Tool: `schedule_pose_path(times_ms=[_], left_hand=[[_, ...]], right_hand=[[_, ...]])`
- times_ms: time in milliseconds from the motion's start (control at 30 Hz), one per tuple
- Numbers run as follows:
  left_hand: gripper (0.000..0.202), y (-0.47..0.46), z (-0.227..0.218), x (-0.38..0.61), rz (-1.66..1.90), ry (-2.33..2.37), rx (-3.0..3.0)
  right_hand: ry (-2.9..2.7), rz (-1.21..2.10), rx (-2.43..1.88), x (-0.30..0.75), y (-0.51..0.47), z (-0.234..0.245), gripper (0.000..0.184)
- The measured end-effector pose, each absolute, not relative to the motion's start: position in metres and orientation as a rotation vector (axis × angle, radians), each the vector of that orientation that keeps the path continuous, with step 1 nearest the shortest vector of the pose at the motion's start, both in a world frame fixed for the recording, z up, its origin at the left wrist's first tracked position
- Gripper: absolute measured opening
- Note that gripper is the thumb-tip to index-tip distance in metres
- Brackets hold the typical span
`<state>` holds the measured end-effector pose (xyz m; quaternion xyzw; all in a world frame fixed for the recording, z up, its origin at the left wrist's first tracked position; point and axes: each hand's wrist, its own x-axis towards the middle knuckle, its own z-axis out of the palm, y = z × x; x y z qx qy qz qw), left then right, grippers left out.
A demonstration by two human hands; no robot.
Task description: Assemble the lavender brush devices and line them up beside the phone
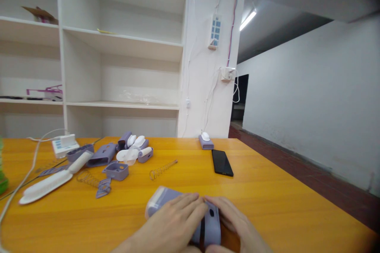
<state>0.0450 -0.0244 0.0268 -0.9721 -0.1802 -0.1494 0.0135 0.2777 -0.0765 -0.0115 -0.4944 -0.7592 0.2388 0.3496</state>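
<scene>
The housing [162, 199] lies at the near edge of the bench [282, 205], under both hands. For this pressing, I think it is best to push evenly from both sides, so the parts at the dark seam stay in line and nothing slips. The left hand [173, 221] lies over the top, fingers nearly straight; whether its thumb grips below, I cannot tell. The right hand [234, 219] curves its fingers around the right end, holding it.

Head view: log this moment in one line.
left hand: flat on lavender plastic housing | right hand: holding its end | nearby: black rectangular phone
</scene>
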Motion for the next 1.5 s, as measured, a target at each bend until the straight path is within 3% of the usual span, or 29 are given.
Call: schedule_pose_path(times_ms=[233, 567, 1200, 1333, 1500], left_hand=[[0.089, -0.012, 0.046, 0.002, -0.563, -0.892, -3.147], [0.087, 0.014, 0.005, -0.010, -0.735, -1.056, -3.290], [0.085, 0.003, 0.004, -0.007, -0.766, -1.117, -3.265], [0.085, 0.006, 0.008, -0.005, -0.761, -1.026, -3.274], [0.076, 0.021, 0.004, 0.005, -0.870, -1.000, -3.030]], right_hand=[[-1.926, 0.536, -1.484, 0.285, -0.078, -0.018, 0.077], [-1.939, 0.493, -1.509, 0.290, -0.076, -0.015, 0.090], [-2.006, 0.478, -1.467, 0.282, -0.076, -0.009, 0.088], [-2.013, 0.340, -1.433, 0.284, -0.074, -0.017, 0.082], [-1.948, -0.185, -1.532, 0.294, -0.068, -0.040, 0.073]])
